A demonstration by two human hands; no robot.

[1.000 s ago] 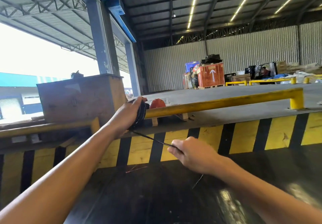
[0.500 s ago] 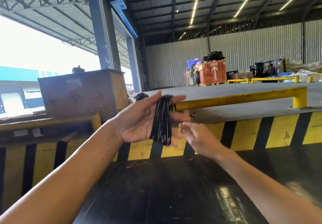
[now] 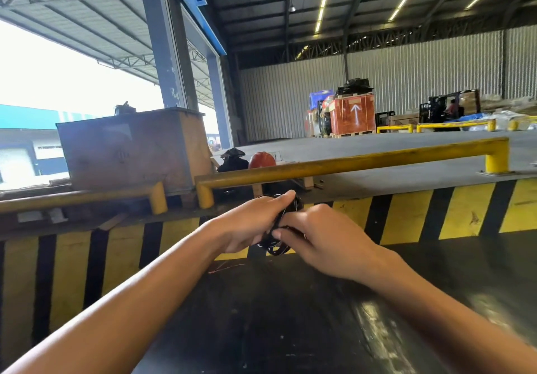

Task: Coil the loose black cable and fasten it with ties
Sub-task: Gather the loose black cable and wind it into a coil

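A small coil of thin black cable (image 3: 274, 244) hangs between my two hands, in front of the yellow-and-black striped ledge. My left hand (image 3: 250, 222) wraps around the coil from the left, its fingers reaching over the top loops. My right hand (image 3: 319, 235) presses in from the right, with thumb and fingertips pinching the coil's middle. Most of the coil is hidden by my fingers; only loops at the bottom and top show. No tie is visible.
A yellow guard rail (image 3: 348, 162) runs across just beyond my hands. A rusty metal box (image 3: 130, 146) stands at the left. An orange hard hat (image 3: 261, 160) and a black bag (image 3: 232, 160) lie behind the rail. A thin reddish wire (image 3: 223, 267) lies on the dark surface below.
A second ago the cable stretched taut between my hands. The left palm then opened with the coil across it. Now both hands have closed together on the coil, lower down.
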